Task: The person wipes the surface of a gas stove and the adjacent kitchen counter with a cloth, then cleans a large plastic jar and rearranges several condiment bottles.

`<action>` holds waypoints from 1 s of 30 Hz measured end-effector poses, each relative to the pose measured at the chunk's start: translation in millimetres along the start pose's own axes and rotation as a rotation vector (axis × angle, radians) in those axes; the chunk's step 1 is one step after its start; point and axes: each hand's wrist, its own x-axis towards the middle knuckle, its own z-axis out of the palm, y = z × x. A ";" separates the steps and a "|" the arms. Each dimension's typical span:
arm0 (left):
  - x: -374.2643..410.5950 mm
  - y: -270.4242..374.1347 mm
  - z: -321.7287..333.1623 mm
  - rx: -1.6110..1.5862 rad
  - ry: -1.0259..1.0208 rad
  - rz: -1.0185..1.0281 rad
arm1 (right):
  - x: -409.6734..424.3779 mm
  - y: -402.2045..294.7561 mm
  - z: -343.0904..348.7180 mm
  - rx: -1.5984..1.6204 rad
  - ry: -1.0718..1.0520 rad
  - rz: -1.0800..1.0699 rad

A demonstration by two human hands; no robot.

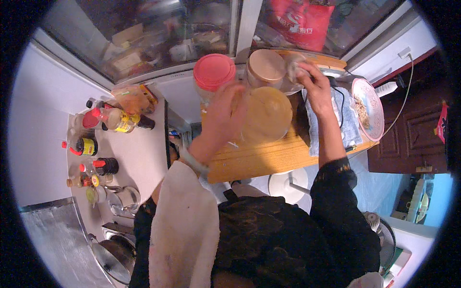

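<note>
My right hand (314, 84) pinches a crumpled, whitish, see-through item (297, 68), perhaps a plastic bag, over the back of a wooden table (252, 162). Just left of it stands a clear jar with a tan lid (267, 66). My left hand (227, 113) is blurred, beside a large round container with a yellowish top (271, 111); whether it touches the container I cannot tell. Behind that hand is a jar with a red lid (214, 71). A white towel (185, 223) hangs over my left arm.
A blue-grey towel (317, 133) with a black cord lies on the table's right, beside a pink-rimmed basin (376, 115) holding dry bits. Bottles (108, 167) and a kettle (124, 199) line the left counter, with a pan (115, 257) nearer me. A window (162, 36) rises behind.
</note>
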 end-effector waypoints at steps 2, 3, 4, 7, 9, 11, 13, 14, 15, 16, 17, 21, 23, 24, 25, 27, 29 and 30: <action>39.2 -0.5 6.0 0.008 -0.016 -0.021 | 24.3 4.4 18.6 -0.082 -0.163 -0.059; 57.0 -2.8 8.9 0.015 -0.025 -0.029 | 35.4 5.6 28.1 -0.115 -0.273 -0.025; 72.2 -7.3 16.7 0.071 -0.065 -0.026 | 44.8 5.8 32.5 -0.158 -0.379 0.009; 102.4 -15.0 33.7 0.205 -0.201 -0.038 | 58.1 30.3 46.8 -0.262 -0.433 -0.331; 114.0 -16.5 41.4 0.248 -0.325 -0.072 | 64.8 34.0 43.9 -0.342 -0.494 -0.354; 121.9 -27.9 47.0 0.244 -0.375 -0.097 | 69.5 31.0 50.1 -0.411 -0.516 -0.368; 128.7 -26.5 56.8 0.271 -0.401 -0.109 | 68.6 36.6 53.2 -0.369 -0.428 -0.378; 130.5 -25.2 61.9 0.308 -0.395 -0.115 | 67.3 38.5 53.3 -0.365 -0.395 -0.356; 132.6 -20.6 59.3 0.360 -0.382 -0.125 | 67.9 38.2 55.8 -0.349 -0.364 -0.345; 135.0 -16.3 56.1 0.386 -0.398 -0.126 | 68.6 39.2 57.4 -0.372 -0.352 -0.346; 137.3 -12.1 52.3 0.412 -0.413 -0.127 | 69.5 40.8 58.9 -0.394 -0.340 -0.347; 135.3 -25.8 54.1 0.307 -0.342 -0.114 | 78.4 42.6 59.7 -0.373 -0.304 -0.351; 132.8 -27.5 53.6 0.340 -0.344 -0.119 | 88.5 41.7 59.4 -0.506 -0.249 -0.225; 132.7 -26.2 53.6 0.354 -0.343 -0.119 | 94.5 43.0 57.9 -0.575 -0.222 -0.163; 132.8 -24.9 53.6 0.352 -0.340 -0.114 | 100.0 48.5 56.2 -0.591 -0.193 -0.170; 132.7 -22.7 53.0 0.349 -0.331 -0.106 | 108.1 57.1 53.6 -0.621 -0.138 -0.187; 130.2 -25.5 55.0 0.319 -0.293 -0.087 | 107.0 57.3 53.4 -0.641 -0.114 -0.155; 129.8 -26.7 54.7 0.307 -0.271 -0.078 | 102.9 55.1 55.3 -0.657 -0.090 -0.146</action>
